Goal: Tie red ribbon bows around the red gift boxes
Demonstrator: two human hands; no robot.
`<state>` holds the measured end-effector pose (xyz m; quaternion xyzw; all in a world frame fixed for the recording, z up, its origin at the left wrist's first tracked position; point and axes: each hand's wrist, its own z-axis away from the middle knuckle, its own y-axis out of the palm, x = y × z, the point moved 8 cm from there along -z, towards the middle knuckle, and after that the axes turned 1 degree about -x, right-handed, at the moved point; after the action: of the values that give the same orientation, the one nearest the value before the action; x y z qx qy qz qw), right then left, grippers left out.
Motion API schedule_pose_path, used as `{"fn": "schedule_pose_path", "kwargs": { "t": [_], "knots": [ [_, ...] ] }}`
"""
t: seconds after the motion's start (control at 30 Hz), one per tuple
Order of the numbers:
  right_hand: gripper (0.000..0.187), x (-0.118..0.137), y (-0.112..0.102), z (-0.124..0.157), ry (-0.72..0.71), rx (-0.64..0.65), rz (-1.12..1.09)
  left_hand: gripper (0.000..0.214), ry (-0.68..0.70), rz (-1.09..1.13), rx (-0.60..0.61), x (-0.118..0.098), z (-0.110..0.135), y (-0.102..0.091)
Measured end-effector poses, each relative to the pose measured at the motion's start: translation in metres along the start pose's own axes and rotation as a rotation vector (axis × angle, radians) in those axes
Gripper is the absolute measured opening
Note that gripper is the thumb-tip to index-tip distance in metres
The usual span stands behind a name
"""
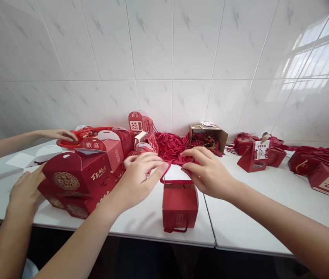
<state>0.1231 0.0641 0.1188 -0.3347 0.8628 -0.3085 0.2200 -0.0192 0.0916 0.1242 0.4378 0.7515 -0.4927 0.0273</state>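
Note:
A small red gift box [180, 205] stands near the front edge of the white table [240, 217], with a red cord loop hanging down its front. Both my hands hover just above its top. My left hand [142, 174] is closed, its thumb and fingers pinching a thin red cord [164, 176] that rises from the box. My right hand [207, 172] is also closed, its fingertips pinched on the same cord at the box's right side. The pile of loose red cords [171, 147] lies right behind my hands.
A stack of larger red gift boxes [80, 178] stands on the left, where another person's hand [24, 190] touches it and their other hand [56, 134] rests on a red basket [74, 141]. An open cardboard box [211, 135] sits by the tiled wall. More red boxes [254, 155] lie to the right.

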Motion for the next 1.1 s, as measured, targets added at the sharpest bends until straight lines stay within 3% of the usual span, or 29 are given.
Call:
{"fn": "schedule_pose_path", "kwargs": {
  "t": [0.1, 0.2, 0.3, 0.37, 0.47, 0.63, 0.7, 0.87, 0.93, 1.0, 1.1],
  "knots": [
    [0.020, -0.031, -0.011, 0.019, 0.263, -0.061, -0.309, 0.026, -0.008, -0.242, -0.138, 0.012, 0.020, -0.017],
    [0.027, -0.074, -0.005, 0.063, 0.650, -0.016, -0.478, 0.029, -0.153, -0.311, -0.154, 0.057, 0.050, -0.017],
    [0.033, -0.098, 0.023, 0.125, 1.055, 0.262, -0.511, 0.031, -0.326, -0.258, -0.069, 0.107, 0.084, 0.002],
    [0.033, -0.094, 0.041, 0.160, 1.210, 0.464, -0.571, 0.034, -0.363, -0.194, -0.020, 0.123, 0.101, 0.015],
    [0.033, -0.086, 0.053, 0.182, 1.292, 0.529, -0.668, 0.036, -0.382, -0.129, 0.001, 0.126, 0.112, 0.025],
    [0.034, -0.096, 0.051, 0.198, 1.499, 0.383, -0.852, 0.037, -0.425, -0.154, 0.005, 0.128, 0.117, 0.020],
    [0.034, -0.099, 0.053, 0.209, 1.581, 0.341, -0.942, 0.038, -0.446, -0.187, 0.003, 0.137, 0.122, 0.018],
    [0.029, -0.108, 0.056, 0.246, 1.719, 0.284, -0.932, 0.037, -0.531, -0.216, 0.032, 0.168, 0.142, 0.020],
    [0.029, -0.110, 0.058, 0.249, 1.697, 0.304, -0.940, 0.035, -0.524, -0.201, 0.018, 0.170, 0.145, 0.020],
    [0.030, -0.117, 0.053, 0.242, 1.641, 0.298, -0.801, 0.029, -0.493, -0.229, -0.025, 0.161, 0.141, 0.018],
    [0.030, -0.124, 0.039, 0.204, 1.416, 0.205, -0.491, 0.022, -0.399, -0.250, -0.127, 0.133, 0.119, 0.014]
  ]
}}
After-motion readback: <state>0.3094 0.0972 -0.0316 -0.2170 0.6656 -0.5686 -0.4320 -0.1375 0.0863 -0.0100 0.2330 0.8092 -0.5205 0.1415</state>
